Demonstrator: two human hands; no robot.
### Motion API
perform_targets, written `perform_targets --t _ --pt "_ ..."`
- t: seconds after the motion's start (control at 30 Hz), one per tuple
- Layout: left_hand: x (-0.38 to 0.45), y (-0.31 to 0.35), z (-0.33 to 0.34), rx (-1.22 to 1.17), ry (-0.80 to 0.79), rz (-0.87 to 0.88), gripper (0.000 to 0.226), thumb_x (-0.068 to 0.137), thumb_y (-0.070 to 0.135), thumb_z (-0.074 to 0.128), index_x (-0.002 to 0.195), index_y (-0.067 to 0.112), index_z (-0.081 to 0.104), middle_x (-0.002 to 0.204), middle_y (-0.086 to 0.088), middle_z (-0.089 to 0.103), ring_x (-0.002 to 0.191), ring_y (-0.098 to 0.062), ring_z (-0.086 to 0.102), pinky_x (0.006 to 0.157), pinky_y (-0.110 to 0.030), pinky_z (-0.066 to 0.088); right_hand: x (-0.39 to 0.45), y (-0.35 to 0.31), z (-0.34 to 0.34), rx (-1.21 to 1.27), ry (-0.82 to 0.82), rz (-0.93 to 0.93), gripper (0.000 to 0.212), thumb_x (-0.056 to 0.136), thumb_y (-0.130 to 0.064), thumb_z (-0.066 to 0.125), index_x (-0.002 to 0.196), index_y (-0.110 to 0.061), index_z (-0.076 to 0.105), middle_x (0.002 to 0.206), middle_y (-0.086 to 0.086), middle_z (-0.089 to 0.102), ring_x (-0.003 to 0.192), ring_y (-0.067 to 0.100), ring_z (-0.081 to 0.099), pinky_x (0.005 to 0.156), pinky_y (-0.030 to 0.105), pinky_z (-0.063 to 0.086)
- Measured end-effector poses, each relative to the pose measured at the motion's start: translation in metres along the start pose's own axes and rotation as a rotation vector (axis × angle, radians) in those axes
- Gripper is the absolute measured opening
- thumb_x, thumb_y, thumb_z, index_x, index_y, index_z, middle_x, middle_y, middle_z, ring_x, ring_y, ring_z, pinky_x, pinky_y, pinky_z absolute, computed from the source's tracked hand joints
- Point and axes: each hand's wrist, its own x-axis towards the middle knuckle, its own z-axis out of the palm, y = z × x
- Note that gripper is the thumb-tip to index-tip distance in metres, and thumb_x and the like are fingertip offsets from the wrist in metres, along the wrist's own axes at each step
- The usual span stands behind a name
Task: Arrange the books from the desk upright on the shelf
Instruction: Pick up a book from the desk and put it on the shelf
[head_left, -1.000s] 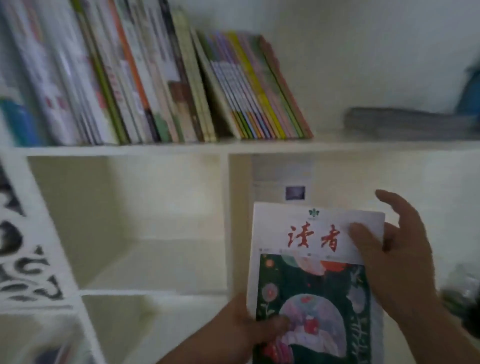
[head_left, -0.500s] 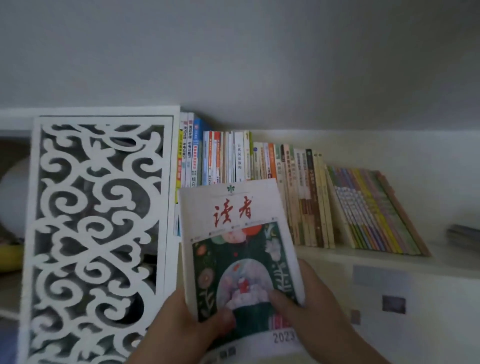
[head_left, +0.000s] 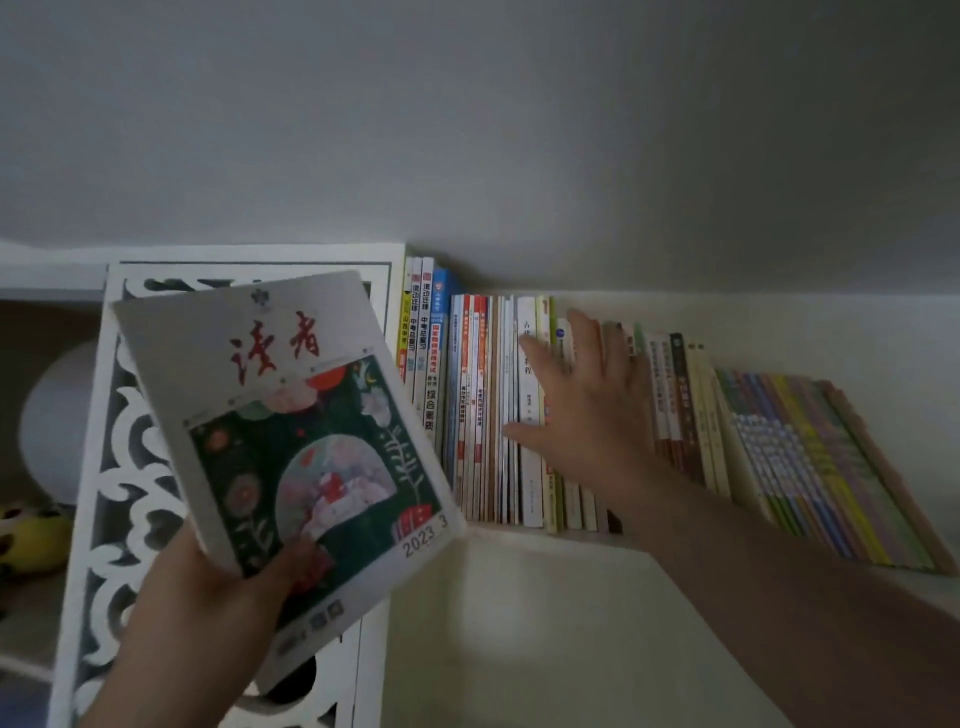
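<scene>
The left hand (head_left: 208, 587) grips the magazine (head_left: 291, 441) by its lower edge, tilted, beside the shelf (head_left: 561, 535). The right hand (head_left: 582, 410) presses spread fingers into the upright books (head_left: 488, 410) (parting a slot, likely); next, slide it in.
</scene>
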Motion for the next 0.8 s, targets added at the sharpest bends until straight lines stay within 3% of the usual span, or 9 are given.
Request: perform_targets --t 0.1,0.23,0.37,0.47,0.53,0.6,0.7,0.8 --pt "0.001 0.008 0.013 -0.030 -0.050 0.063 0.023 0.084 0.023 0.083 0.097 0.034 0.067 0.082 0.014 0.072 0.080 -0.013 0.069 0.060 -0.030 0.049 0.013 0.006 0.003 0.003 -0.037 -0.022 0.122 0.069 -0.082 0.073 0.162 -0.048 0.002 0.172 0.002 -0.014 0.157 0.043 -0.013 0.122 0.073 0.003" --pt "0.004 0.020 0.038 -0.005 -0.084 0.129 0.026 0.088 0.030 0.080 0.111 0.036 0.069 0.090 0.015 0.077 0.081 -0.007 0.073 0.058 -0.031 0.056 0.014 0.021 0.006 0.052 -0.056 -0.050 0.126 0.069 -0.080 0.075 0.161 -0.050 -0.005 0.172 -0.007 -0.020 0.157 0.034 -0.023 0.124 0.068 -0.002" --pt "0.008 0.029 0.064 0.029 -0.076 0.205 0.026 0.093 0.026 0.075 0.116 0.035 0.065 0.095 0.016 0.075 0.082 -0.006 0.071 0.054 -0.023 0.055 0.011 0.026 0.007 0.078 -0.087 -0.049 0.125 0.075 -0.067 0.077 0.160 -0.052 -0.013 0.170 -0.009 -0.029 0.153 0.029 -0.035 0.123 0.065 -0.011" --pt "0.005 0.036 0.083 0.061 -0.040 0.269 0.032 0.097 0.015 0.068 0.119 0.036 0.057 0.094 0.030 0.062 0.082 0.005 0.061 0.048 -0.010 0.048 0.005 0.020 0.010 0.099 -0.084 -0.031 0.119 0.076 -0.055 0.078 0.159 -0.057 -0.007 0.168 -0.003 -0.035 0.150 0.032 -0.041 0.119 0.068 -0.018" --pt "0.001 0.042 0.094 0.074 -0.003 0.311 0.042 0.098 0.010 0.064 0.125 0.041 0.054 0.094 0.036 0.056 0.081 0.011 0.055 0.056 -0.009 0.048 0.001 0.022 0.016 0.077 -0.056 -0.050 0.107 0.077 -0.059 0.076 0.159 -0.059 0.007 0.169 0.000 -0.034 0.149 0.036 -0.041 0.118 0.071 -0.017" --pt "-0.003 0.048 0.104 0.078 0.001 0.357 0.050 0.098 0.009 0.062 0.127 0.049 0.049 0.097 0.039 0.056 0.086 0.011 0.057 0.068 -0.019 0.055 -0.002 0.029 0.022 0.060 -0.009 -0.073 0.092 0.077 -0.068 0.072 0.154 -0.057 0.023 0.171 0.001 -0.027 0.152 0.039 -0.036 0.118 0.073 -0.014" --pt "-0.012 0.053 0.117 0.081 -0.002 0.404 0.053 0.099 0.011 0.061 0.132 0.049 0.044 0.107 0.034 0.061 0.099 -0.003 0.063 0.086 -0.037 0.062 -0.002 0.035 0.028 0.087 0.035 -0.078 0.075 0.078 -0.077 0.066 0.144 -0.056 0.037 0.174 0.001 -0.018 0.153 0.040 -0.032 0.118 0.071 -0.016" --pt "-0.021 0.055 0.130 0.099 0.016 0.472 0.062 0.098 0.009 0.061 0.145 0.044 0.039 0.124 0.026 0.060 0.108 0.004 0.056 0.094 -0.025 0.056 -0.002 0.034 0.031 0.101 0.070 -0.073 0.064 0.080 -0.080 0.062 0.135 -0.053 0.044 0.174 0.003 -0.014 0.154 0.043 -0.028 0.116 0.070 -0.019"
